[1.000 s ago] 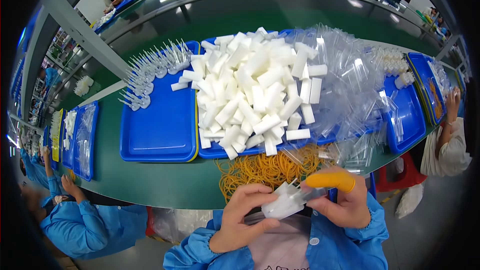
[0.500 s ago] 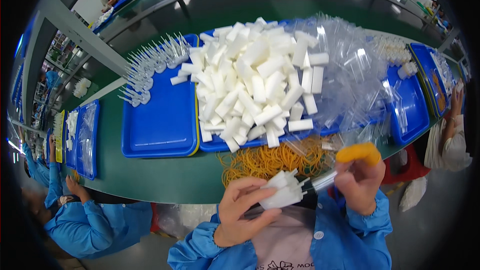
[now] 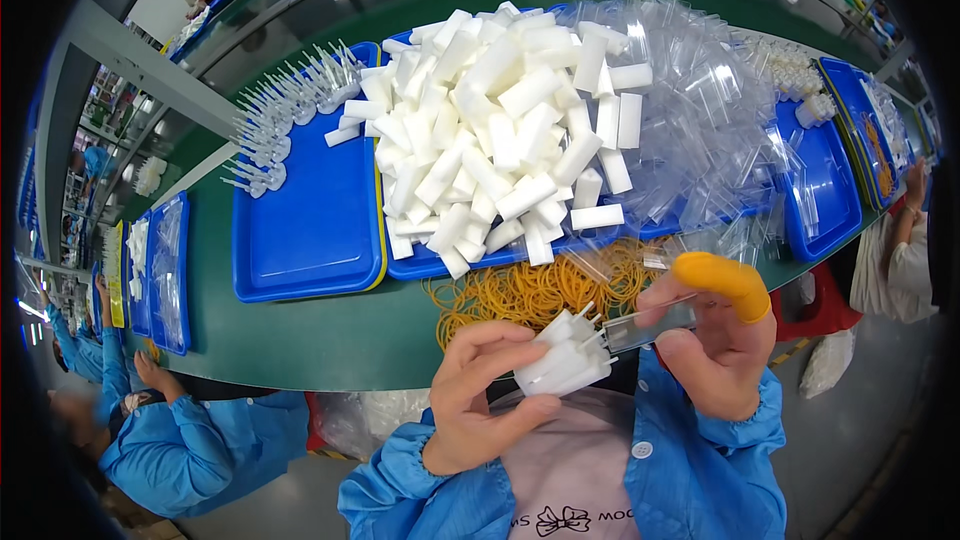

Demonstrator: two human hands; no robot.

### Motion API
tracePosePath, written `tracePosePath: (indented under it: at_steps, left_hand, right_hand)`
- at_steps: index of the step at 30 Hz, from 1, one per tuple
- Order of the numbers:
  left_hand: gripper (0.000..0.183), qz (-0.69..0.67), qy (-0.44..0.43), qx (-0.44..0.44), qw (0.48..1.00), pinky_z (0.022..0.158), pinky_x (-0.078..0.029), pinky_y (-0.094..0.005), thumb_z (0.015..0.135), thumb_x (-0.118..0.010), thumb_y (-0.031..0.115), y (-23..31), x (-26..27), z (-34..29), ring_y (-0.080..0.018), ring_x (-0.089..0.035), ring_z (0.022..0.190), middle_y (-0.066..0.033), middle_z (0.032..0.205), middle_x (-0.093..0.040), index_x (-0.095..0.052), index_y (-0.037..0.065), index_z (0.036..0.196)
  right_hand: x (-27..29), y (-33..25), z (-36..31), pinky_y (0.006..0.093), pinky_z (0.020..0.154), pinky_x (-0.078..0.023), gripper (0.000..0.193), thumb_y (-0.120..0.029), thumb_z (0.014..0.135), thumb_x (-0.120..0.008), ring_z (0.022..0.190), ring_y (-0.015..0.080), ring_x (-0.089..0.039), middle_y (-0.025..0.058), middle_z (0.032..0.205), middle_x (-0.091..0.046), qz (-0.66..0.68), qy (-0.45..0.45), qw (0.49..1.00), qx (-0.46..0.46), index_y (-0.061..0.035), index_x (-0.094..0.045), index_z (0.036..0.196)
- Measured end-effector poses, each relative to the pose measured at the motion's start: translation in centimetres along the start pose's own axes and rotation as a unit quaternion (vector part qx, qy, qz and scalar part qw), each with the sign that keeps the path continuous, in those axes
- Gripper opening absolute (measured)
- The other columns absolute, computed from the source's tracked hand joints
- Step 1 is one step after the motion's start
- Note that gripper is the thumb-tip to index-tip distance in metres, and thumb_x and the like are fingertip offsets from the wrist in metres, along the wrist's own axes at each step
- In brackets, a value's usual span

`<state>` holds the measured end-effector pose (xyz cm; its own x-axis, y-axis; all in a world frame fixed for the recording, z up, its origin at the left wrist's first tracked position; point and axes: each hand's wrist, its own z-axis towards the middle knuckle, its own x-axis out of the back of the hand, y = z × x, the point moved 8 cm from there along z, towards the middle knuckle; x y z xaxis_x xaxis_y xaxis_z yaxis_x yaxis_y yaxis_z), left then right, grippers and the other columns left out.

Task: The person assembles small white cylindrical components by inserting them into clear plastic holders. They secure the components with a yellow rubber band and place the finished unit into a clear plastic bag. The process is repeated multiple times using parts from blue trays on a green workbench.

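Low in the middle, my left hand (image 3: pixel 478 395) is closed around a bundle of white plastic pieces (image 3: pixel 562 365) with thin prongs sticking out to the right. My right hand (image 3: pixel 722 352) wears an orange finger cot (image 3: pixel 722 282) and pinches a clear plastic sleeve (image 3: pixel 628 331). The sleeve's left end is at the prongs; whether it fits over one I cannot tell. Just beyond both hands lies a heap of yellow-brown rubber bands (image 3: pixel 545 292). Past it is a tall pile of white foam-like blocks (image 3: pixel 500 130), with clear plastic sleeves (image 3: pixel 690 130) heaped beside it.
A blue tray (image 3: pixel 308 230) stands left of the blocks, with rows of white pointed parts (image 3: pixel 290 110) along its far side. Another blue tray (image 3: pixel 832 202) is at the right. A co-worker in a blue jacket (image 3: pixel 215 445) sits at left; a co-worker's arm (image 3: pixel 910 215) shows at far right.
The clear sleeve has turned more level, and my right fingers have shifted along it. My left hand still holds the white bundle. The whole view has shifted slightly.
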<state>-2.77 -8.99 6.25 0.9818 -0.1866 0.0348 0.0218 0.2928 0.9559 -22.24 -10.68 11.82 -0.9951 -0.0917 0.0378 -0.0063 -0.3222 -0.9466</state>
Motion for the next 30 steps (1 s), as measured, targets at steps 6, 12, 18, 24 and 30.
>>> tracePosePath:
  at_steps: [6,12,18,24,30]
  left_hand:
    - [0.045,-0.014,-0.007,0.012,1.0,0.085,-0.048,-0.0318,0.066,-0.08,0.008,0.1,-0.1,0.0,-0.0226,-0.056,0.099,-0.0165,0.112,-0.051,-0.064,-0.001,0.107]
    - [0.042,0.04,-0.028,-0.015,0.999,0.085,-0.049,-0.0321,0.069,-0.078,0.006,0.8,-0.1,0.1,-0.0234,-0.058,0.098,-0.0167,0.114,-0.05,-0.064,-0.001,0.108]
    - [0.039,0.036,-0.078,-0.027,0.996,0.089,-0.048,-0.0354,0.071,-0.076,0.004,1.3,-0.8,0.2,-0.0259,-0.057,0.103,-0.0164,0.116,-0.049,-0.064,-0.002,0.108]
    - [0.05,-0.144,0.053,0.096,0.984,0.092,-0.047,-0.0353,0.071,-0.077,0.005,-0.3,-0.6,0.4,-0.0247,-0.055,0.108,-0.0159,0.12,-0.048,-0.057,-0.004,0.116]
    - [0.059,-0.131,0.003,0.117,0.985,0.094,-0.043,-0.0327,0.07,-0.08,0.01,-3.5,-0.4,-1.0,-0.0213,-0.053,0.109,-0.015,0.126,-0.044,-0.053,-0.006,0.12]
  right_hand:
    - [-0.9,0.6,0.0,0.0295,0.08,-0.049,0.049,-0.002,0.076,-0.069,0.088,0.0174,-0.063,0.0122,0.098,-0.065,0.01,-0.037,0.998,-0.04,0.0011,-0.049,0.121]
    - [-1.2,0.1,-0.7,0.0278,0.073,-0.051,0.04,-0.005,0.072,-0.074,0.082,0.0213,-0.066,0.0129,0.095,-0.067,-0.125,-0.046,0.991,-0.015,-0.0002,-0.058,0.109]
    - [-0.9,0.4,-0.2,0.0281,0.069,-0.051,0.035,-0.004,0.07,-0.075,0.08,0.0218,-0.066,0.0131,0.095,-0.066,-0.072,-0.075,0.994,-0.029,0.0,-0.063,0.103]
    - [-0.2,-0.3,0.1,0.0295,0.071,-0.051,0.036,-0.003,0.071,-0.074,0.082,0.0227,-0.064,0.0134,0.093,-0.064,-0.078,-0.077,0.992,0.059,0.0019,-0.063,0.105]
    - [0.3,1.8,-1.2,0.0298,0.074,-0.05,0.035,0.0,0.074,-0.071,0.083,0.0186,-0.062,0.0133,0.093,-0.061,0.052,0.048,0.997,-0.042,0.0025,-0.059,0.107]
